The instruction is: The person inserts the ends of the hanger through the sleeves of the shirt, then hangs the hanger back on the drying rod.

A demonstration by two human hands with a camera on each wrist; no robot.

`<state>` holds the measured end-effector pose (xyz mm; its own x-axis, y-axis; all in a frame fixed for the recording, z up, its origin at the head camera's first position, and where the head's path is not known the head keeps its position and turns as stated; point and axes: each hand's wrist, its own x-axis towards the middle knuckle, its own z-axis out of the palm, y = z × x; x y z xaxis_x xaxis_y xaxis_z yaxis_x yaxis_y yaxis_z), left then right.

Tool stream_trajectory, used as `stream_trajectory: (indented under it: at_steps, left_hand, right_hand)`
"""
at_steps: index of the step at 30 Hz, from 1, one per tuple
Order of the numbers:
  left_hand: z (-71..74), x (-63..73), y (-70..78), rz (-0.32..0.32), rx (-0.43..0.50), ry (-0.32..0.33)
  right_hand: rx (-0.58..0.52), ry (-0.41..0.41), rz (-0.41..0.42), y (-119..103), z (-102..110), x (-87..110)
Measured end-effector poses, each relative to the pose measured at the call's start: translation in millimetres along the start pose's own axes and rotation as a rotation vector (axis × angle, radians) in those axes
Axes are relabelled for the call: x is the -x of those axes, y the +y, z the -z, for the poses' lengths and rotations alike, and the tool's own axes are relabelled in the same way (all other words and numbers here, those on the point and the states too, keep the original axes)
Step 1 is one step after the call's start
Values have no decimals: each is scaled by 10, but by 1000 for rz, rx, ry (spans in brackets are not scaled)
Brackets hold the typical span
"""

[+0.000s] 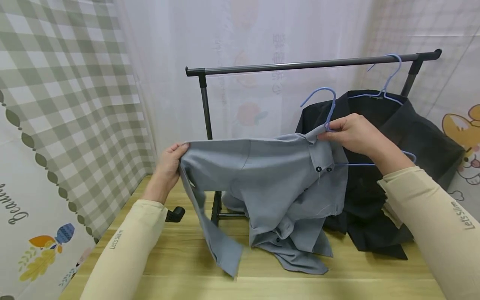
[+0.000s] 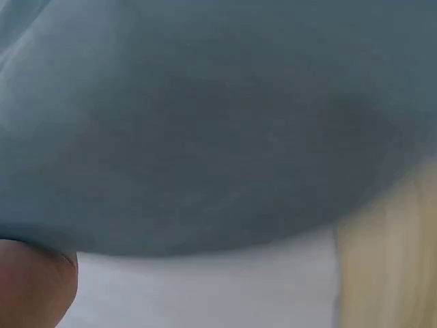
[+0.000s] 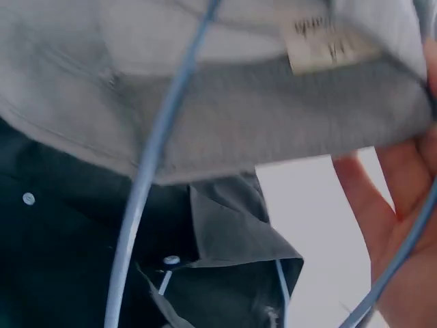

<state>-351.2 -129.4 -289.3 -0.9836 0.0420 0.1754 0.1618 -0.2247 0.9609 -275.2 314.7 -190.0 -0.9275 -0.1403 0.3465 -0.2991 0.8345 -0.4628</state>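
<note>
A grey shirt (image 1: 270, 166) with dark buttons is stretched between my two hands above the table. At its left end, my left hand (image 1: 167, 168) pinches the top edge of the cloth, and a loose strip hangs below. My right hand (image 1: 354, 134) grips the collar area at the foot of a blue hanger's (image 1: 332, 104) hook. The hanger's bar crosses in front of the grey cloth (image 3: 225, 116) in the right wrist view, where a pale label (image 3: 328, 51) also shows. Grey fabric (image 2: 205, 137) fills most of the left wrist view, with one fingertip at the lower left.
Behind the shirt stands a dark metal rack (image 1: 300, 66). From its right end a black shirt (image 1: 416, 133) hangs on another blue hanger (image 1: 390, 79), its lower part reaching the wooden table (image 1: 180, 266). A rack foot (image 1: 175, 214) juts out near my left wrist. Patterned curtains (image 1: 75, 83) enclose the space.
</note>
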Motion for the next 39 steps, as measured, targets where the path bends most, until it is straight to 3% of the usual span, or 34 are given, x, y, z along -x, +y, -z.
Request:
stream_trajectory:
  at_steps: [2,7,10,13,17,20,23,31,37,39]
  left_hand:
    - [103,-40,99,-47,-110,12]
    - [227,-53,88,-103,-700,43]
    - [144,-17,35,-162,-818,-7]
    - [-87,20,46,-266,-778,-88]
    - [-478,76,106,-427,-805,-230]
    - [-652,126,107,-473,-837,-321]
    - [-678,172,50,-454,-820,-343]
    - [-501,219,-109,-266,-647,-395]
    - [-352,201,-165,-248,-575,-376]
    - [-285,199,-201,-216,-548,-388]
  right_hand:
    - [-38,-40,1,29,-6,-7]
    - [-153,-36,-12,9,-125,-19]
    - [-199,2,-13,-65,-220,-30]
    - [-229,26,-8,-157,-310,-52]
    - [-266,1,4,-252,-432,-83]
    - [-276,-29,17,-296,-504,-83]
    - [-271,-20,28,-308,-551,-71]
    - [-276,56,14,-262,-656,-61]
    - [-303,93,-13,-244,-685,-55]
    - [-324,91,-22,-235,-699,-51]
